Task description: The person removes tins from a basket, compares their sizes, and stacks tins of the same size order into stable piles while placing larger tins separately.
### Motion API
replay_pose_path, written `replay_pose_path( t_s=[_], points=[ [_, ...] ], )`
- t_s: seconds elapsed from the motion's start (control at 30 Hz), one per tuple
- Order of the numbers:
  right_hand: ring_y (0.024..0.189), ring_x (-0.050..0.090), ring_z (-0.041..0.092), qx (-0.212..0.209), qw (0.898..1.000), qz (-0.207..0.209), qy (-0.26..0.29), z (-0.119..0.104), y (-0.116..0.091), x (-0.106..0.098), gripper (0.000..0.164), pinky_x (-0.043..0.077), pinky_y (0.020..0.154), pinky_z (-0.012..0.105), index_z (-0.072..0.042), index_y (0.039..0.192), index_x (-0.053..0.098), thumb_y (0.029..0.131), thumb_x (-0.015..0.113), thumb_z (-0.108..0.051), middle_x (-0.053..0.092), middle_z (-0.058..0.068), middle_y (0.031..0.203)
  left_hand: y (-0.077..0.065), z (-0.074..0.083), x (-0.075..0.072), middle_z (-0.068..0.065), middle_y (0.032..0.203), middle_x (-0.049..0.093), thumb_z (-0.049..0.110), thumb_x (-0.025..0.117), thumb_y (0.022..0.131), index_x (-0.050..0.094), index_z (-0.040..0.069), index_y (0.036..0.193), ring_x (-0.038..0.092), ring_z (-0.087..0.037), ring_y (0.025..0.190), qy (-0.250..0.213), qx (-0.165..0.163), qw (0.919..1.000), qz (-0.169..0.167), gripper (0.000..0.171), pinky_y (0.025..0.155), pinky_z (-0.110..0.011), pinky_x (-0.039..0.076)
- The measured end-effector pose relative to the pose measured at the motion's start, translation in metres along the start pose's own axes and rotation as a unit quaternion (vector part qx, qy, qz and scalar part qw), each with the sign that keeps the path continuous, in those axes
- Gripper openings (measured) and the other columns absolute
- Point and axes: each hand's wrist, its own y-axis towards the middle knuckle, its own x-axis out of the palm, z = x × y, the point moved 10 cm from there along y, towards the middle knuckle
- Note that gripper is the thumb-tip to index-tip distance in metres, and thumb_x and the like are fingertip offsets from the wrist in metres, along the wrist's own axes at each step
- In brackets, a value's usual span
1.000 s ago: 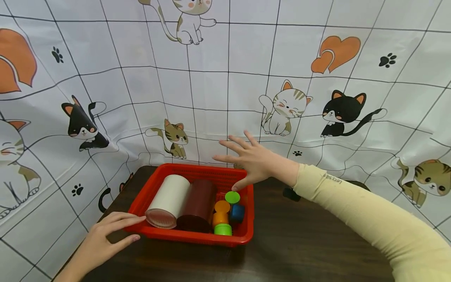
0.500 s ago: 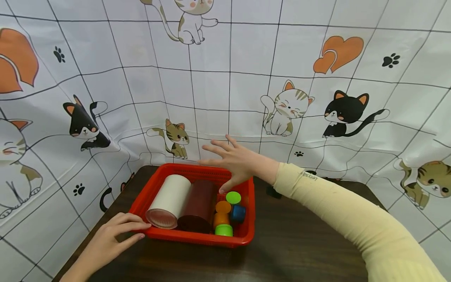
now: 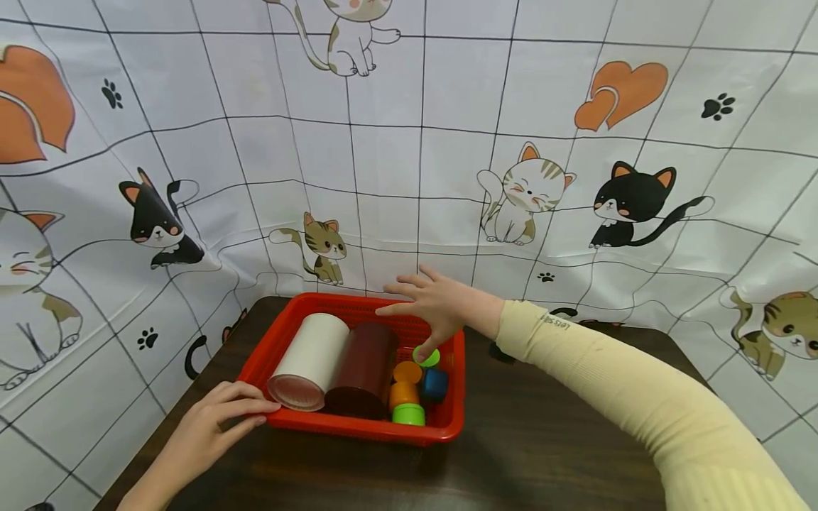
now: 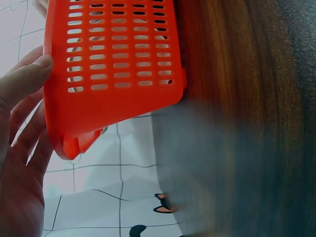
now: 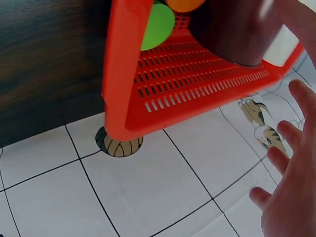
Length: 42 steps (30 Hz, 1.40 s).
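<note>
A red plastic basket (image 3: 358,424) stands on the dark table. My left hand (image 3: 207,433) pinches its rim at the near left corner, thumb outside; in the left wrist view the thumb (image 4: 37,74) lies against the rim. Inside the basket lie a white cylinder (image 3: 313,355) with a pinkish end and a dark maroon cylinder (image 3: 361,365). To their right are small orange pots (image 3: 404,394), green pots (image 3: 409,414) and a blue one (image 3: 436,384). My right hand (image 3: 441,305), fingers spread, hovers over the basket's back right part, its thumb overlapping the far green pot in view.
A white sheet printed with cats (image 3: 517,195) and grid lines hangs behind and left of the table (image 3: 543,440). Partly hidden by the right sleeve (image 3: 575,355), a small dark object (image 3: 501,353) lies on the table.
My right hand has moved left and down over the basket, then slightly back right. My left hand has shifted right onto the basket's corner rim. The basket's contents keep their places.
</note>
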Motion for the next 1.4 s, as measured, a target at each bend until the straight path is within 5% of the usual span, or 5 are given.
replay_pose_path(
  t_s=[0.33, 0.63, 0.97, 1.4],
  points=[
    [0.147, 0.03, 0.028, -0.028, 0.995, -0.09, 0.044, -0.011, 0.009, 0.021, 0.092, 0.032, 0.118, 0.048, -0.034, 0.151, 0.038, 0.074, 0.075, -0.067, 0.03, 0.001, 0.162, 0.001, -0.001, 0.001, 0.013, 0.101, 0.065, -0.003, 0.086, 0.063, 0.076, 0.033, 0.102, 0.051, 0.003, 0.094, -0.014, -0.008, 0.9997, -0.018, 0.054, 0.082, -0.002, 0.039],
    [0.139, 0.043, 0.021, -0.019, 0.976, -0.191, 0.098, -0.019, 0.018, 0.045, 0.083, 0.044, 0.109, 0.041, -0.03, 0.144, 0.049, 0.072, 0.085, -0.051, 0.045, -0.002, 0.152, 0.002, -0.002, 0.002, 0.013, 0.101, 0.064, -0.005, 0.085, 0.065, 0.076, 0.031, 0.103, 0.051, 0.004, 0.093, -0.028, -0.014, 0.9993, -0.019, 0.054, 0.08, -0.003, 0.04],
    [0.118, 0.058, 0.015, -0.031, 0.963, -0.227, 0.139, -0.033, 0.027, 0.058, 0.065, 0.052, 0.096, 0.032, -0.025, 0.131, 0.063, 0.072, 0.088, -0.036, 0.064, -0.001, 0.132, 0.0, -0.001, 0.002, 0.012, 0.101, 0.064, -0.006, 0.084, 0.064, 0.076, 0.03, 0.104, 0.051, 0.004, 0.092, -0.045, -0.006, 0.999, -0.009, 0.054, 0.078, -0.004, 0.04],
    [0.102, 0.056, 0.011, -0.036, 0.949, -0.282, 0.135, -0.043, 0.029, 0.081, 0.043, 0.052, 0.085, 0.03, -0.034, 0.115, 0.07, 0.075, 0.087, -0.03, 0.066, -0.007, 0.115, 0.0, -0.003, 0.004, 0.012, 0.1, 0.064, -0.006, 0.085, 0.064, 0.077, 0.029, 0.102, 0.05, 0.004, 0.093, -0.05, -0.016, 0.9986, -0.008, 0.052, 0.079, -0.005, 0.04]
  ],
)
